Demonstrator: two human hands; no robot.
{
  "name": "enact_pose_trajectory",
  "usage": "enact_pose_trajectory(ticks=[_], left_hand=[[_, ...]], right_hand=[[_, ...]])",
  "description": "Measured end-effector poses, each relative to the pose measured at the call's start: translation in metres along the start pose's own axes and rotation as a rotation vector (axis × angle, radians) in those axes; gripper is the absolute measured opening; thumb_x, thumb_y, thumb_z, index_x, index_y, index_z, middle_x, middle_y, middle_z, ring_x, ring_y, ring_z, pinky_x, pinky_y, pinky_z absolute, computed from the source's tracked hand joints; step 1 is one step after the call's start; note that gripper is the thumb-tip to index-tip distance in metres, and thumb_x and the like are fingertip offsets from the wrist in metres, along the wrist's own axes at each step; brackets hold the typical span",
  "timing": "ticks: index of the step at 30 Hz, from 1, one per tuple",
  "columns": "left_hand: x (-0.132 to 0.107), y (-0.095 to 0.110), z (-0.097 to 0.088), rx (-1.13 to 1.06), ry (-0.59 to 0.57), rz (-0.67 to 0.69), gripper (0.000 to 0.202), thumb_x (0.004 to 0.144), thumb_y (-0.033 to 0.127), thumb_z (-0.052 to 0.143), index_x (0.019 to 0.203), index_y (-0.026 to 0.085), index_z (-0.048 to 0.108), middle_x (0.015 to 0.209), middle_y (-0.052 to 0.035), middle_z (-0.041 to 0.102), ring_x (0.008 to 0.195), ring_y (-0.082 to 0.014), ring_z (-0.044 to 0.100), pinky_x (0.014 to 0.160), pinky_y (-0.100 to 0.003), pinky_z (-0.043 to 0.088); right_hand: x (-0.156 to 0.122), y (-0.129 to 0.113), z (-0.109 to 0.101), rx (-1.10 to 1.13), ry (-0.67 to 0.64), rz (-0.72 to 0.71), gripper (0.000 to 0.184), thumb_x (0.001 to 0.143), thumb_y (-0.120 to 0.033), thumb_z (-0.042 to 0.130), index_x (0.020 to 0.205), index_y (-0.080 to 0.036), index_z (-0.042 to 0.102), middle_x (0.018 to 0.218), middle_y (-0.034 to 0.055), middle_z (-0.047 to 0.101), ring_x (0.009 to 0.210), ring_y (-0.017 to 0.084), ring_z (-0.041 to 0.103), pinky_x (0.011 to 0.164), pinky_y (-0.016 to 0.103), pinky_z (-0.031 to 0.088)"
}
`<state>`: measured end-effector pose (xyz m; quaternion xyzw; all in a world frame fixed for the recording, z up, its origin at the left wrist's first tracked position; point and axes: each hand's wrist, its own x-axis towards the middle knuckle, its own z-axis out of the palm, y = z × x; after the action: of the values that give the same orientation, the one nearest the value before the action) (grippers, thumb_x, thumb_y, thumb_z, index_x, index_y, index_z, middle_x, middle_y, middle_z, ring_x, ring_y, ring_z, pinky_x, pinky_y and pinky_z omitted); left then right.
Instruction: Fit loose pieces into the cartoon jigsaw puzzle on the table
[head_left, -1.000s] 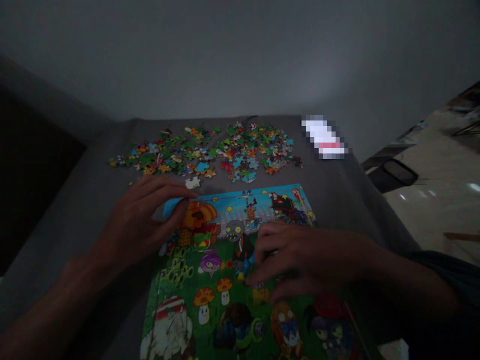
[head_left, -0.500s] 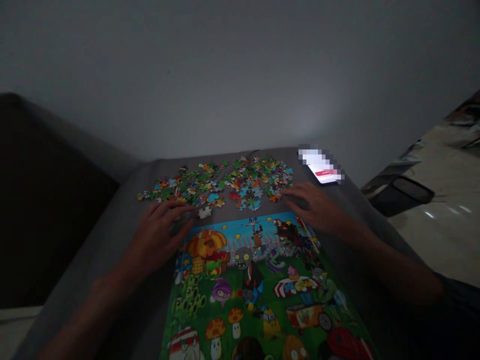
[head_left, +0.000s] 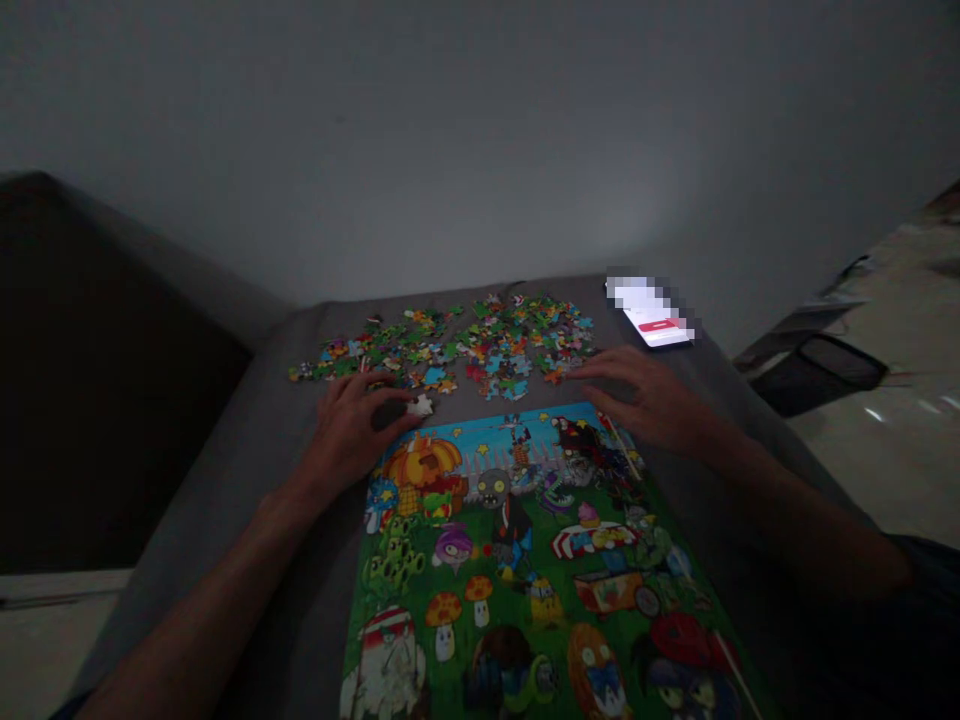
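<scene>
My left hand [head_left: 352,425] rests on the grey cloth at the top left corner of a printed cartoon puzzle picture [head_left: 510,560], its fingertips beside a pale loose puzzle piece [head_left: 421,405]. It holds nothing that I can see. Above the picture's top right corner lies my right hand [head_left: 637,395], fingers spread and empty, nearest the edge of the pieces. A wide scatter of multicoloured loose puzzle pieces [head_left: 442,345] spreads across the far part of the cloth, just beyond both hands.
Behind the pieces at the right lies a phone [head_left: 652,325] with a glowing, blurred screen. The grey cloth-covered surface [head_left: 255,470] ends at a wall behind. A dark object [head_left: 817,372] sits on the pale floor to the right, and a dark shape fills the left.
My right hand has moved off the middle of the picture to beyond its top right corner. My left hand has shifted toward the pale piece, and the view has tilted down slightly.
</scene>
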<state>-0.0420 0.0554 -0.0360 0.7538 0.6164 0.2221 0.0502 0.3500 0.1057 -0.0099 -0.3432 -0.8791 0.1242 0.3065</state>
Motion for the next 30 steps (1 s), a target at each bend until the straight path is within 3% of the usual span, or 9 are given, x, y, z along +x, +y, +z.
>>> enact_pose_trajectory(ticks=[4,7,9,11,13,15,19,24,30], left_hand=[[-0.005,0.019,-0.013,-0.115,-0.084,-0.008,0.044,0.096,0.061,0.052,0.096,0.022,0.073,0.098,-0.0075,0.075,0.094,-0.0245,0.066,0.090,-0.038,0.051],[-0.016,0.036,-0.030,-0.210,-0.211,0.036,0.039,0.099,0.056,0.052,0.102,0.022,0.072,0.098,-0.0045,0.075,0.089,-0.0189,0.067,0.079,-0.029,0.051],[-0.024,0.045,-0.042,-0.278,-0.375,0.098,0.031,0.099,0.050,0.055,0.101,0.025,0.074,0.096,0.0003,0.077,0.083,-0.0139,0.068,0.074,-0.023,0.051],[-0.030,0.053,-0.055,-0.357,-0.618,0.153,0.021,0.098,0.041,0.060,0.101,0.027,0.075,0.096,0.0036,0.078,0.083,-0.0107,0.070,0.075,-0.019,0.051],[-0.035,0.059,-0.065,-0.425,-0.862,0.162,0.016,0.097,0.034,0.063,0.103,0.026,0.076,0.097,0.0033,0.079,0.087,-0.0102,0.072,0.079,-0.018,0.050],[-0.038,0.064,-0.073,-0.440,-1.012,0.121,0.015,0.096,0.029,0.065,0.104,0.024,0.076,0.093,0.0018,0.079,0.084,-0.0103,0.072,0.076,-0.017,0.050],[-0.044,0.071,-0.084,-0.347,-1.099,0.071,0.010,0.091,0.021,0.069,0.095,0.020,0.079,0.080,0.0017,0.078,0.070,-0.0089,0.069,0.064,-0.014,0.046],[-0.051,0.077,-0.089,-0.329,-1.180,0.078,0.012,0.085,0.014,0.072,0.090,0.020,0.080,0.076,0.0013,0.078,0.067,-0.0091,0.070,0.058,-0.014,0.044],[-0.055,0.083,-0.088,-0.310,-1.231,0.067,0.010,0.082,0.016,0.074,0.089,0.021,0.080,0.083,0.0003,0.081,0.071,-0.0105,0.073,0.056,-0.014,0.043]], right_hand=[[-0.003,-0.003,-0.005,0.010,-0.006,0.000,0.025,0.098,-0.028,0.059,0.118,-0.026,0.073,0.115,0.0073,0.076,0.111,0.027,0.068,0.098,0.049,0.054],[-0.003,-0.006,-0.006,0.001,-0.017,-0.014,0.025,0.099,-0.028,0.057,0.117,-0.023,0.073,0.114,0.0083,0.077,0.110,0.027,0.070,0.096,0.047,0.056],[-0.004,-0.006,-0.005,-0.003,-0.032,-0.036,0.024,0.098,-0.028,0.057,0.115,-0.022,0.073,0.113,0.0085,0.077,0.107,0.027,0.071,0.094,0.046,0.058],[-0.004,-0.007,-0.004,-0.007,-0.050,-0.058,0.024,0.098,-0.028,0.056,0.114,-0.023,0.073,0.113,0.0081,0.078,0.106,0.026,0.071,0.093,0.046,0.058],[-0.004,-0.008,-0.004,-0.015,-0.066,-0.068,0.024,0.098,-0.029,0.056,0.114,-0.024,0.073,0.112,0.0081,0.078,0.105,0.026,0.072,0.093,0.046,0.058],[-0.004,-0.010,-0.004,-0.023,-0.078,-0.068,0.024,0.098,-0.030,0.055,0.114,-0.025,0.073,0.111,0.0083,0.078,0.104,0.026,0.072,0.093,0.047,0.057],[-0.004,-0.013,-0.004,-0.044,-0.094,-0.086,0.025,0.099,-0.031,0.055,0.113,-0.021,0.073,0.111,0.0114,0.077,0.103,0.026,0.072,0.092,0.046,0.058],[-0.004,-0.014,-0.005,-0.107,-0.130,-0.146,0.029,0.101,-0.030,0.052,0.115,-0.013,0.073,0.111,0.0157,0.076,0.103,0.027,0.071,0.091,0.045,0.058],[-0.004,-0.010,-0.004,-0.115,-0.160,-0.137,0.032,0.101,-0.032,0.051,0.115,-0.014,0.073,0.113,0.0156,0.076,0.102,0.029,0.072,0.089,0.048,0.057]])
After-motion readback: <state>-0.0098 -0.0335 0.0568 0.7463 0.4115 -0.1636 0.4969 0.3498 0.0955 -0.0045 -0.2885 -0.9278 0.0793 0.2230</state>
